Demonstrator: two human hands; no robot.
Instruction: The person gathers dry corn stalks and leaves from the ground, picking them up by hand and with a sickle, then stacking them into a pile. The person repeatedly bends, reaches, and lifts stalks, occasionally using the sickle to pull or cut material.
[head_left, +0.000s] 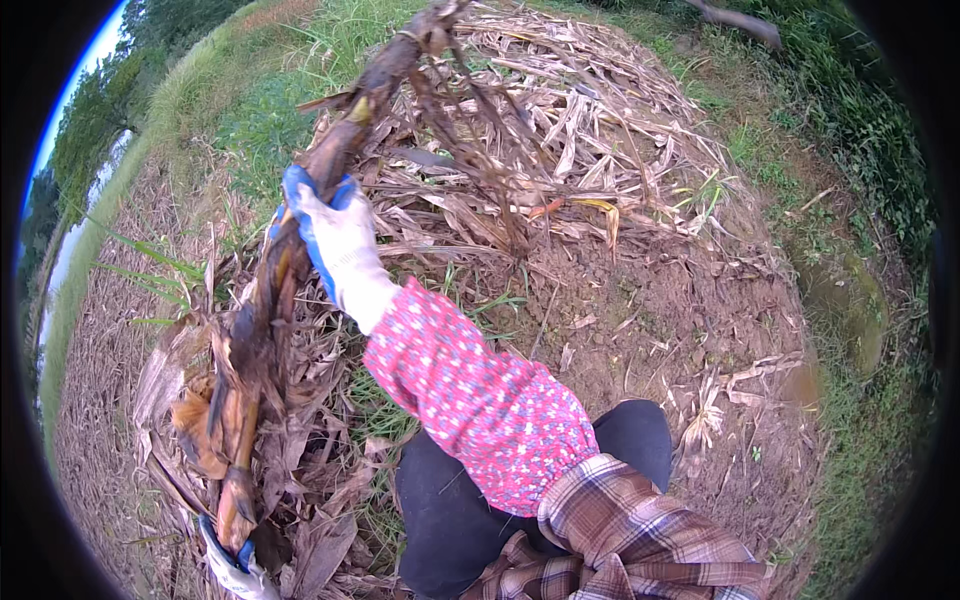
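Observation:
A long, thick brown plant stalk (341, 146) with ragged dry sheaths runs slantwise from the top of the view down the left side. My right hand (337, 236), in a white and blue work glove, is wrapped around its middle. Close to the bottom edge, my left hand (236, 570) in a matching glove grips the stalk's lower end; part of this hand is cut off by the frame. Dark, stringy strands (480, 165) hang from the upper part of the stalk. A pink floral sleeve cover (480, 405) lies over my right forearm.
Dry leaves (570, 135) form a broad heap ahead, with more leaf litter (322, 510) under the stalk. Bare soil (645, 315) lies right of centre, before my dark-trousered knees (637, 435). Green undergrowth (847, 135) borders the right; water (75, 247) shows at far left.

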